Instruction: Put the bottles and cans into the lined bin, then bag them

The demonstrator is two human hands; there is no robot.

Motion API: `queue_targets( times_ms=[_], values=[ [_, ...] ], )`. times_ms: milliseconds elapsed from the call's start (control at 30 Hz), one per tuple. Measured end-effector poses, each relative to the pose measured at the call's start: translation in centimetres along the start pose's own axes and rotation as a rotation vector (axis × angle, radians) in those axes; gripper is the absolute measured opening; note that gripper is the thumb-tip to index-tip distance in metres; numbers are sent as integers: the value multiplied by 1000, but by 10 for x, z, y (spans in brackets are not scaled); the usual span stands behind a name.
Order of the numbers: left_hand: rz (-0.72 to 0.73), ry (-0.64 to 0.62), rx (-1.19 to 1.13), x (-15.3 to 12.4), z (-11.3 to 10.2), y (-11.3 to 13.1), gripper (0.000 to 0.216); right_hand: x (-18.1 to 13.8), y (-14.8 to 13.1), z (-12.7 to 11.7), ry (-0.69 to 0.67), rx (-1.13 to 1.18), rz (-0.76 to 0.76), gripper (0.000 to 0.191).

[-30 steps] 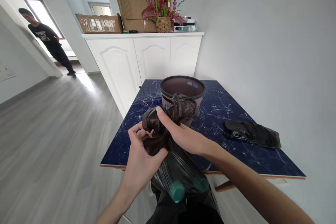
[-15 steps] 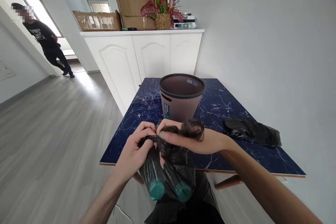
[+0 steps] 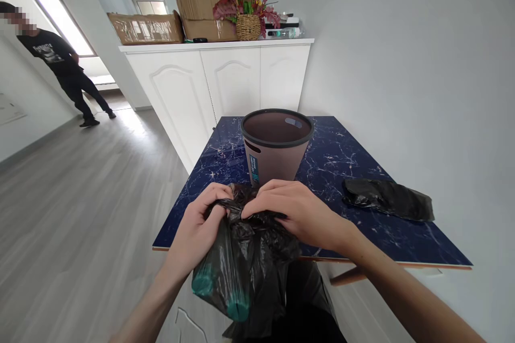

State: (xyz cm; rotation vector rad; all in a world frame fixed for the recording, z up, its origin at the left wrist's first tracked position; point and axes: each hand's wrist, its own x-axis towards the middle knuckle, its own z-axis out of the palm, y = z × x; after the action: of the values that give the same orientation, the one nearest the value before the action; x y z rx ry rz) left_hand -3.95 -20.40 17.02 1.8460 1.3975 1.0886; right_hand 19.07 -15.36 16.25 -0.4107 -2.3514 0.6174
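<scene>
With left hand (image 3: pixel 205 217) and right hand (image 3: pixel 301 214) we clamp the bunched neck of the bag (image 3: pixel 231 268), on our side of the bin (image 3: pixel 281 163) on the table (image 3: pixel 333 163), its bottom just swung leftward, so we seem to be working the gathered plastic

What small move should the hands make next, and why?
Probably ease the left hand and right hand apart to tighten the filled black bag at its neck: both pinch its bunched plastic, green shapes show through below, and no finished knot is visible.
</scene>
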Motion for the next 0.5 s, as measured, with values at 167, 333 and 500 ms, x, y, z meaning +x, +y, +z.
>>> queue_targets(
  times_ms=[167,333,500],
  values=[
    [-15,3,5,1,0,-2,20,-1,-4,2,-60,-45,-149,29],
    [40,45,12,-1,2,-6,20,-3,-6,7,-28,-227,-65,18],
    [277,208,192,-7,11,-13,17,-5,-1,26,288,-445,-39,37]
  ],
)
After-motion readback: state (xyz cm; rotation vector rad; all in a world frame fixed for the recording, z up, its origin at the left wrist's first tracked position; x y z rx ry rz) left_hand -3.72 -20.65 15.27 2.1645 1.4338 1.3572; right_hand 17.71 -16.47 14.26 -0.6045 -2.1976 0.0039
